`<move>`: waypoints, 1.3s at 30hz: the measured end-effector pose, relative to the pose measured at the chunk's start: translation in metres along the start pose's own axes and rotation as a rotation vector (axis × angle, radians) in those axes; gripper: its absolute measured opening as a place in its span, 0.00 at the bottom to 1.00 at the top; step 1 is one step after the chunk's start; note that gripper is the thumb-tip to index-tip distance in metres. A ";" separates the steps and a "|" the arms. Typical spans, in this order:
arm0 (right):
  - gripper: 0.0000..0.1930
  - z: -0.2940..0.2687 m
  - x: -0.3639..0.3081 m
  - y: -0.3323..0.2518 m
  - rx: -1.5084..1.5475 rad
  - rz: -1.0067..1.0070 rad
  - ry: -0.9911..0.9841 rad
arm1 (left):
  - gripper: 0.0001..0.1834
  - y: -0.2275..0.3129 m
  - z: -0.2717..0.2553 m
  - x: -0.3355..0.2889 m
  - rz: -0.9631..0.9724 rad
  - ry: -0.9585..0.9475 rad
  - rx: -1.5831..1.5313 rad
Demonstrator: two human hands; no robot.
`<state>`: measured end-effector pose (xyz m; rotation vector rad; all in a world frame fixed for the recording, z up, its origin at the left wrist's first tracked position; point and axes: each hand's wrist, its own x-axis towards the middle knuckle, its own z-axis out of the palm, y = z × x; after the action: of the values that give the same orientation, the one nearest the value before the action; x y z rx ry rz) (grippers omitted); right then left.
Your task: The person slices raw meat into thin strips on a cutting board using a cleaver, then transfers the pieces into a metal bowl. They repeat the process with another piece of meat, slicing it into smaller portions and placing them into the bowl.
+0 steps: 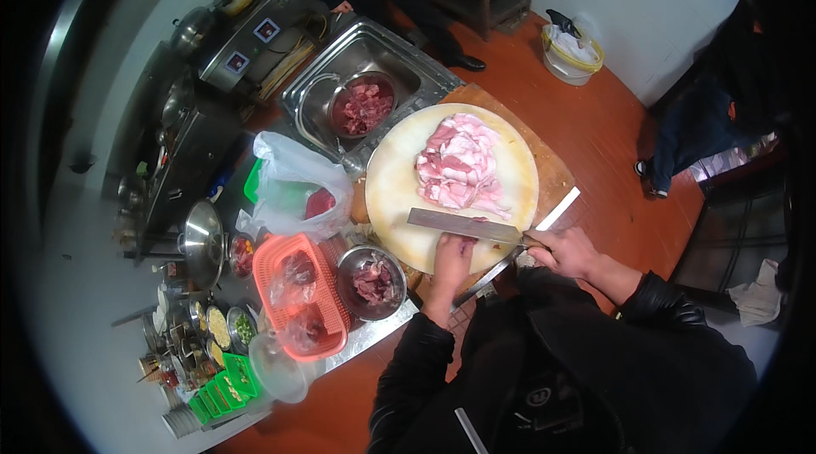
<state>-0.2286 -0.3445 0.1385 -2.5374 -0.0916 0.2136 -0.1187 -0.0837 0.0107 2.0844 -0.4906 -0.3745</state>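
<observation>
A round, pale cutting board (391,190) lies before me with a heap of sliced pink, fatty raw meat (459,161) on its far half. My right hand (565,251) is wrapped round the handle of a cleaver (463,224). Its wide blade reaches left across the board, on the near side of the heap. Just below the blade, my left hand (453,258) is closed, its fingertips partly hidden. A small dark red piece of meat (465,242) shows at those fingers, by the blade's lower edge.
Left of the board stand a metal bowl of meat (372,282), an orange basket (340,331) and a white plastic bag (285,165). A sink (408,71) holding another meat bowl (363,104) lies beyond. Other people stand at the far side and right, near a bucket (571,59).
</observation>
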 end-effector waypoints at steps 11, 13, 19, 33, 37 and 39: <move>0.20 0.018 0.030 -0.045 0.387 -0.108 -0.129 | 0.14 -0.045 -0.141 -0.100 -0.003 0.460 0.296; 0.20 0.029 0.039 -0.054 0.423 -0.180 -0.114 | 0.15 -0.055 -0.148 -0.115 -0.125 0.347 0.456; 0.22 0.057 0.058 -0.089 0.994 -0.017 -0.441 | 0.18 -0.022 -0.152 -0.120 -0.305 0.828 -0.717; 0.27 0.101 0.083 -0.136 1.344 0.446 -0.776 | 0.11 -0.038 -0.138 -0.134 -0.314 0.435 -1.590; 0.26 0.087 0.079 -0.117 1.299 0.379 -0.608 | 0.17 -0.046 -0.142 -0.130 -0.237 0.768 -0.766; 0.26 0.076 0.067 -0.097 1.258 0.389 -0.508 | 0.22 -0.043 -0.143 -0.128 -0.121 0.720 0.138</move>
<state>-0.1772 -0.2150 0.1214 -1.1869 0.2664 0.7763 -0.1581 0.1027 0.0581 2.2071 0.0438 0.3539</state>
